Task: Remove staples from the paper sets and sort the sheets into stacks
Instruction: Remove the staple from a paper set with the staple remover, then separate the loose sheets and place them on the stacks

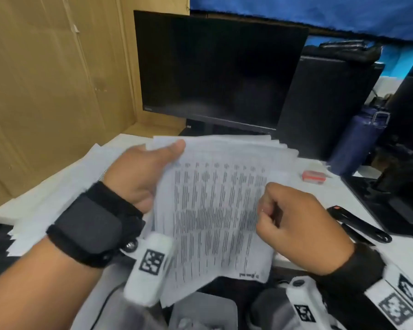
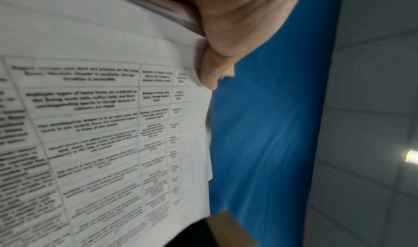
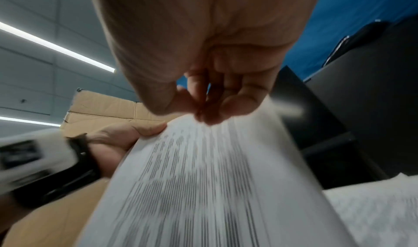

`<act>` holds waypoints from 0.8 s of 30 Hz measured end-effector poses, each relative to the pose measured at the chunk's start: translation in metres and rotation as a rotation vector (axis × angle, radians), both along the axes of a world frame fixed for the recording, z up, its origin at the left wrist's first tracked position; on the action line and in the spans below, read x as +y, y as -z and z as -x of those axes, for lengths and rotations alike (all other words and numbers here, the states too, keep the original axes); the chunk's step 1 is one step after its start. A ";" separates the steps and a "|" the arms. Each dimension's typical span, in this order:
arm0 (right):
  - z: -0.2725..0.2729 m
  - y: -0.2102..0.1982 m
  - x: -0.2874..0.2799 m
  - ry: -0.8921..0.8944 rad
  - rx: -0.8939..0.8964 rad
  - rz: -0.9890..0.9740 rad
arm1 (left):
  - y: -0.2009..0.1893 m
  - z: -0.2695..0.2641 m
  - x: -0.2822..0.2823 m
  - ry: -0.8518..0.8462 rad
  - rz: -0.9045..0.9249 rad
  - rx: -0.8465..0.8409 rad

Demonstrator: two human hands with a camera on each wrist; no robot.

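- The paper set (image 1: 215, 206), printed with tables, is held up above the desk (image 1: 339, 201), in front of the dark monitor (image 1: 219, 67).
- The left hand (image 1: 143, 172) grips its left edge, thumb on top.
- The right hand (image 1: 296, 225) pinches the right edge with curled fingers.
- Likely step: hunting or working the staple, which is not visible; next calls for a fine pull without tearing.
- Loose sheets (image 1: 57, 191) lie to the left.

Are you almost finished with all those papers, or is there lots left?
Partly done, it seems. Loose white sheets already lie spread on the white desk at the left. In hand: the left hand grips a printed paper set while the right hand pinches its edge. Whether its staple is out is too blurred to tell. More fanned sheets lie behind.
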State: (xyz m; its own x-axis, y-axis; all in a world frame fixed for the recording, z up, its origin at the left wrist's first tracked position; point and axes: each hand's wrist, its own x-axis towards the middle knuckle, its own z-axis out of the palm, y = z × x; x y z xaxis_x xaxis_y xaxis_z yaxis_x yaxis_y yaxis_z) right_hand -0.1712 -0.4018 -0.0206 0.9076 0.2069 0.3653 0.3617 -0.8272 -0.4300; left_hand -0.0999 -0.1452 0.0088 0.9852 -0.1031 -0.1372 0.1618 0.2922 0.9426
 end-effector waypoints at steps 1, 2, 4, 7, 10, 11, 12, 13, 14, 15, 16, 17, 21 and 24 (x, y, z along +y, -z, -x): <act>0.001 0.003 0.001 -0.029 0.083 0.011 | -0.010 -0.006 0.015 -0.042 0.020 -0.027; 0.003 0.009 0.003 -0.058 0.156 0.026 | -0.019 -0.011 0.031 -0.076 0.043 -0.062; 0.006 0.027 0.011 -0.118 0.267 0.039 | -0.035 -0.016 0.056 -0.095 0.056 -0.141; 0.008 0.068 0.027 -0.229 0.444 0.048 | -0.047 -0.012 0.076 -0.087 0.076 -0.229; 0.000 0.117 0.033 -0.291 0.555 0.212 | -0.052 -0.007 0.080 -0.129 0.076 -0.250; -0.004 0.131 0.032 -0.287 0.572 0.256 | -0.053 -0.006 0.080 -0.151 0.095 -0.271; -0.009 0.142 0.031 -0.276 0.583 0.279 | -0.052 -0.006 0.080 -0.175 0.120 -0.284; -0.014 0.152 0.030 -0.266 0.592 0.289 | -0.051 -0.006 0.079 -0.183 0.135 -0.293; -0.018 0.159 0.030 -0.259 0.612 0.309 | -0.051 -0.006 0.078 -0.186 0.147 -0.298; -0.022 0.164 0.029 -0.250 0.639 0.329 | -0.050 -0.005 0.077 -0.169 0.157 -0.304; -0.025 0.166 0.029 -0.234 0.668 0.339 | -0.051 -0.005 0.076 -0.144 0.166 -0.307; -0.026 0.167 0.028 -0.221 0.677 0.333 | -0.051 -0.005 0.075 -0.132 0.176 -0.308; -0.010 0.141 0.030 -0.292 0.619 0.324 | -0.051 -0.006 0.073 -0.169 0.208 -0.292; 0.009 0.097 0.031 -0.388 0.514 0.230 | -0.051 -0.007 0.070 -0.148 0.161 -0.289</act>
State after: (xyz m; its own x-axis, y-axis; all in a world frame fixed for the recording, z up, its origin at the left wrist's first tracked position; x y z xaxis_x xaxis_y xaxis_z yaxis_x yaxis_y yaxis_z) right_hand -0.1805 -0.3706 -0.1181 0.7983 0.5732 -0.1846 0.4473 -0.7697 -0.4554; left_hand -0.0927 -0.0750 0.0600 0.9868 0.0456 0.1553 -0.1594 0.4408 0.8834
